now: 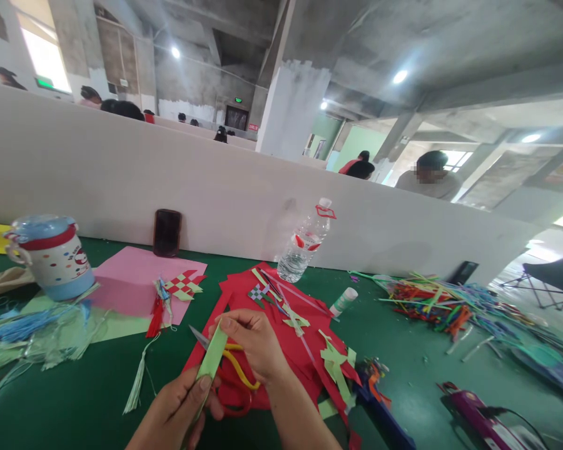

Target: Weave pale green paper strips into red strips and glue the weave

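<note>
Both hands (pixel 256 344) hold a green paper strip (pixel 213 355) above the red paper (pixel 319 328). A bottle (pixel 304 245) stands at the red paper's far edge.

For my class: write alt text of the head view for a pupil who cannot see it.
A person's left grip and right grip hold a pale green paper strip above red paper on a green table. Scissors show behind it; farther back are a clear bottle and a glue stick, with a pile of colourful strips to the right.
</note>
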